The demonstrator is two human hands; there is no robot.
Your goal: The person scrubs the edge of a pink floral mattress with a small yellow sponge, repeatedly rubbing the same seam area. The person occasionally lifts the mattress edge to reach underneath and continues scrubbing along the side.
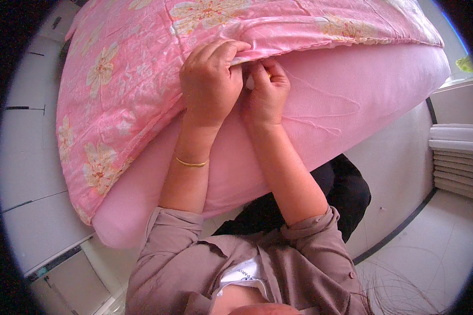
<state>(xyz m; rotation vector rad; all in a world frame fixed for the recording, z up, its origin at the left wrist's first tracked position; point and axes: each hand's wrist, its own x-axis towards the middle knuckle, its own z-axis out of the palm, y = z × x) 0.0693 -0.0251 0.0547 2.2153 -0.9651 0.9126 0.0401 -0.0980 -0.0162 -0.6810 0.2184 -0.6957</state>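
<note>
A pink floral quilt (pixel 142 75) covers the upper part of a bed with a plain pink sheet (pixel 323 90). My left hand (pixel 212 78) grips the quilt's hem, its thumb and fingers folded over the cloth. Close on its right, my right hand (pixel 269 88) has curled fingers pinched at the underside of the same hem. Its fingertips are partly hidden by the cloth, and a needle cannot be made out. A loose pink thread (pixel 339 98) trails in loops over the sheet beside my right hand. Something small and white (pixel 250 82) shows between the hands.
The mattress edge slopes from lower left to upper right. My black-trousered leg (pixel 347 193) is beside it. White ribbed objects (pixel 457 165) stand at the right on the pale floor (pixel 429 232). Pale cabinet-like panels (pixel 31 157) line the left. A green item (pixel 465 63) lies far right.
</note>
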